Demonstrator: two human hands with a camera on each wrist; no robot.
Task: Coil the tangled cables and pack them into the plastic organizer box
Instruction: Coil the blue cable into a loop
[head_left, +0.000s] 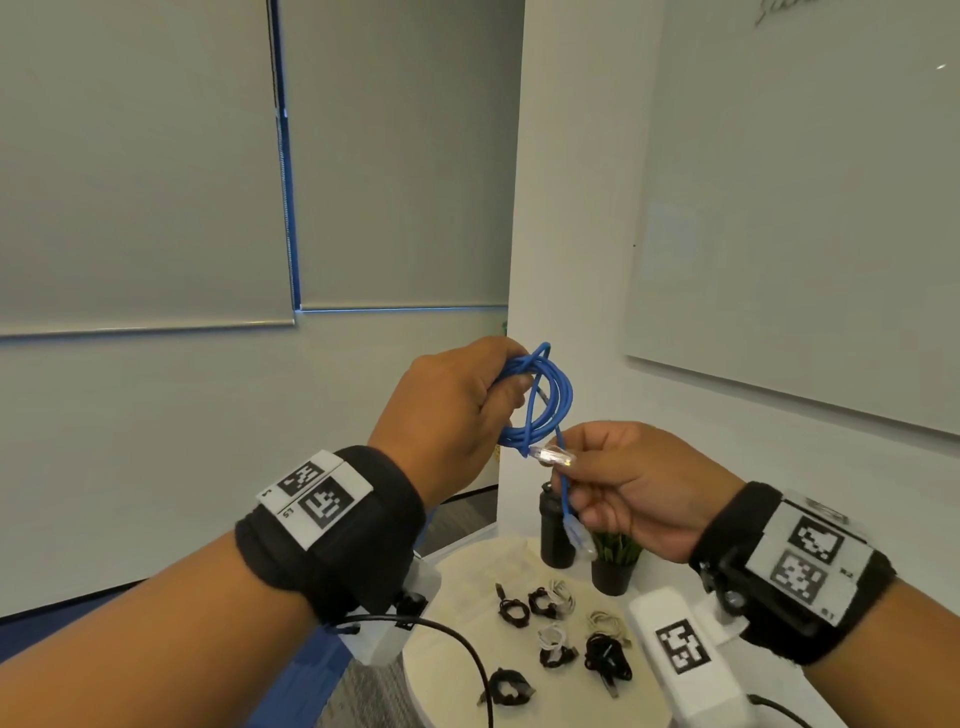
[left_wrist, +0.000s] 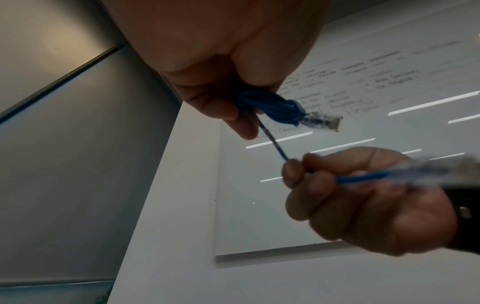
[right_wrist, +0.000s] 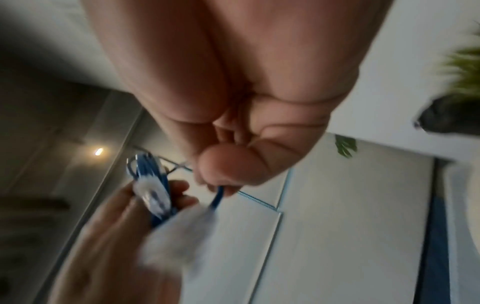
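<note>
Both hands are raised well above a round white bench (head_left: 524, 558) that sits low in the near right of the scene. The left hand (head_left: 452, 410) has its fingers curled round a small coil of blue cable (head_left: 540, 400), with one clear plug (head_left: 551, 457) sticking out below the loops. The right hand (head_left: 639, 488) pinches the loose tail of the same cable between thumb and fingers, the other plug (head_left: 581, 539) hanging beneath it. On the bench lie several small bundled cables (head_left: 561, 631), black and white, apart from one another; at its far edge stand a dark bottle (head_left: 555, 535) and a small potted plant (head_left: 615, 564). No organizer box can be made out for certain in these views. Behind, grey roller blinds (head_left: 156, 166) cover the windows on the left, and a whiteboard (head_left: 800, 208) with faint writing hangs on the white wall to the right. Blue and grey carpet (head_left: 462, 514) shows beneath.
</note>
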